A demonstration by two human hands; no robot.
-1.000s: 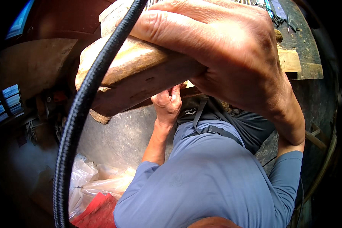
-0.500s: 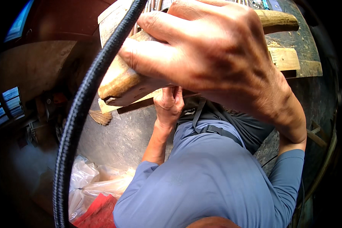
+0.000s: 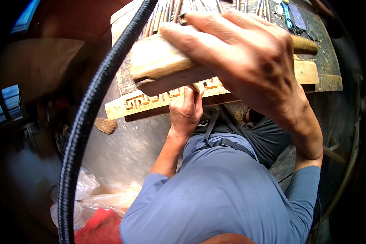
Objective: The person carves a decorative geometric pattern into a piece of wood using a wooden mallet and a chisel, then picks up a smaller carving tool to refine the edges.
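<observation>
My right hand (image 3: 248,57) is wrapped round a wooden mallet (image 3: 162,61), close in front of my view. Its blocky head points left, and a rounded wooden end (image 3: 305,45) sticks out on the right behind the wrist. Under the mallet head, my left hand (image 3: 186,110) is closed on a slim chisel (image 3: 197,87), of which only a short piece shows; the mallet hides the rest. The left fist is at the near edge of a long pale board (image 3: 118,109) carved with an angular, key-like pattern. Mallet and hand cover parts of that board.
The worn workbench (image 3: 327,61) holds a row of slim wooden-handled tools (image 3: 162,18) at the far side. A blue-handled tool (image 3: 288,16) lies at the far right. On the floor are a straw broom (image 3: 106,125), clear plastic sheeting (image 3: 110,199) and red material (image 3: 99,227). A black braided cable (image 3: 89,97) crosses the left.
My right hand and the mallet have moved up and to the right in the picture, uncovering more of the carved board. My left hand stays at the board's near edge.
</observation>
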